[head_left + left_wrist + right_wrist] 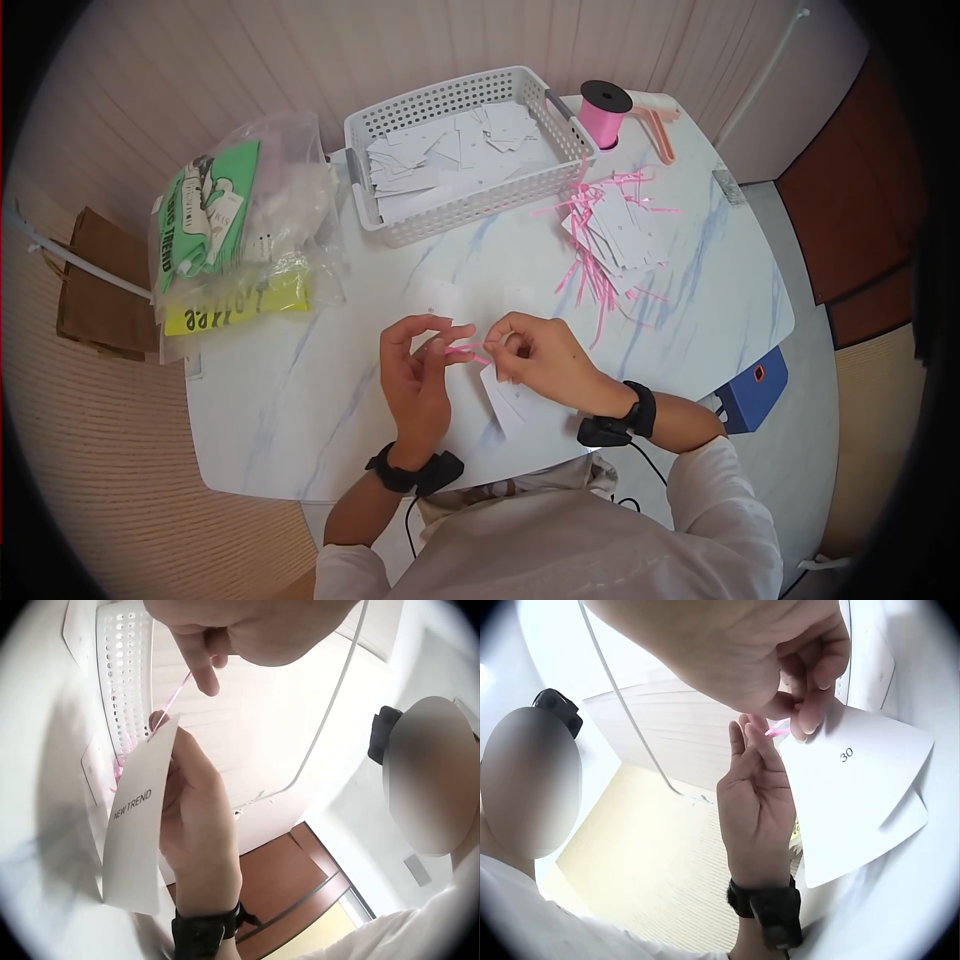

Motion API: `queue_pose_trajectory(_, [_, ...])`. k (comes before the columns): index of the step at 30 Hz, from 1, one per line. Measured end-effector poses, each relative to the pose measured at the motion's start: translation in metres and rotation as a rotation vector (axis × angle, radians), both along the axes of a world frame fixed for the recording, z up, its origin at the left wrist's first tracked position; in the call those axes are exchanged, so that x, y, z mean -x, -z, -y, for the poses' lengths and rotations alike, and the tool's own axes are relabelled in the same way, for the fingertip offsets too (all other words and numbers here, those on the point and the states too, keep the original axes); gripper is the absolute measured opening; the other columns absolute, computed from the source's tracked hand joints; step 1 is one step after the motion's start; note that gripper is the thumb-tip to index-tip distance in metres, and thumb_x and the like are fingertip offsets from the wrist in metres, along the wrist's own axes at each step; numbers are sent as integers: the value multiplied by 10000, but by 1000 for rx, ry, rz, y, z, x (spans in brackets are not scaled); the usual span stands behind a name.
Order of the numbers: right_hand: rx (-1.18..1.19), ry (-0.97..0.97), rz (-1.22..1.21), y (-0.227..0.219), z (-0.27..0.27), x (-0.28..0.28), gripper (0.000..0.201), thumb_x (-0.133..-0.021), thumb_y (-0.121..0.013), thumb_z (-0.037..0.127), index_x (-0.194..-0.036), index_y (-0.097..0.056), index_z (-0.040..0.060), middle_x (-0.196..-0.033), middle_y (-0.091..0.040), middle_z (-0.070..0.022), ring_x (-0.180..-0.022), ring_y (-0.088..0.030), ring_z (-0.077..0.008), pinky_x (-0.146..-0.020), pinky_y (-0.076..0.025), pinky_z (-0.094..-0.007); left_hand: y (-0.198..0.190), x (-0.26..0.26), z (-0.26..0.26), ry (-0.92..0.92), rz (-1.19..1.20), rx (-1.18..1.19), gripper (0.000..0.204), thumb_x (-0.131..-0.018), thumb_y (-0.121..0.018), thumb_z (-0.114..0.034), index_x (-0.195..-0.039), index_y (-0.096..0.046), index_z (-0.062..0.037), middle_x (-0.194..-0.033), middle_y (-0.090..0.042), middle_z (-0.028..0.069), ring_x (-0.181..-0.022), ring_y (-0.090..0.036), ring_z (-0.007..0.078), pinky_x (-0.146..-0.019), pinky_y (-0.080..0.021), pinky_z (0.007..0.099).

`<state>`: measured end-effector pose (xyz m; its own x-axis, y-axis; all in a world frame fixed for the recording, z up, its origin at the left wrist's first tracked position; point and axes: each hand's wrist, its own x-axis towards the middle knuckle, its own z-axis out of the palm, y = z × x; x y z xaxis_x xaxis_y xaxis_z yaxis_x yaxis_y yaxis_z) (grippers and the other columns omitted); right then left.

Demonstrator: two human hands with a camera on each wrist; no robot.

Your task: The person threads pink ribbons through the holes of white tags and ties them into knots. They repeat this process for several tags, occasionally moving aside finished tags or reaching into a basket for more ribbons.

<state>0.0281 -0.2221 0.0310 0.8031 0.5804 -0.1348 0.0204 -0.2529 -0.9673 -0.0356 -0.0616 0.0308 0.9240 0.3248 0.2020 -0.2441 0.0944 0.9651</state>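
White card tags (508, 402) hang from the right hand (556, 368), whose thumb and fingers pinch them at the top edge. One tag (133, 825) reads "NEW TREND" in the left wrist view; another (855, 769) shows "30" in the right wrist view. A thin pink ribbon (463, 349) runs from the tags to the left hand (415, 385), which holds it between thumb and fingers. Both hands are raised near the table's front, a short gap apart. Some right fingertips are hidden behind the tags in the left wrist view.
A white basket (440, 228) of paper tags stands at the back. To its right are a pink ribbon spool (601, 122), an orange-pink tool (658, 137) and a pile of ribboned tags (615, 235). Plastic bags (235, 225) lie at the left; loose tags (432, 298) lie beyond the hands.
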Motion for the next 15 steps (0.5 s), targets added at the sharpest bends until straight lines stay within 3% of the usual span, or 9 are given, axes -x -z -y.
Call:
queue_pose_trajectory(7, [99, 9, -14, -12, 0, 1, 141, -913, -562, 167, -925, -548, 27, -598, -637, -51, -521, -592, -81, -494, -445, -227, -2, -1, 2, 38, 86, -50, 214, -947, -439, 7, -1158, -412, -15, -1297, -449, 207, -1078, -606, 344, -738, -586, 297])
queue_pose_trajectory(13, [102, 19, -9, -10, 0, 2, 122, -868, -563, 155, -914, -524, 49, -569, -631, -34, -476, -577, -142, -483, -421, -285, -2, 2, 1, 69, 133, -118, 214, -946, -437, 11, -1158, -419, -21, -1337, -425, 232, -1087, -601, 358, -734, -591, 302])
queue_pose_trajectory(15, [-31, 60, -45, -5, 0, 3, 121, -871, -558, 157, -915, -522, 49, -575, -630, -29, -475, -574, -148, -481, -419, -290, -2, 2, 2, 71, 156, -148, 215, -945, -436, 14, -1157, -421, -21, -1333, -428, 234, -1083, -603, 359, -730, -592, 304])
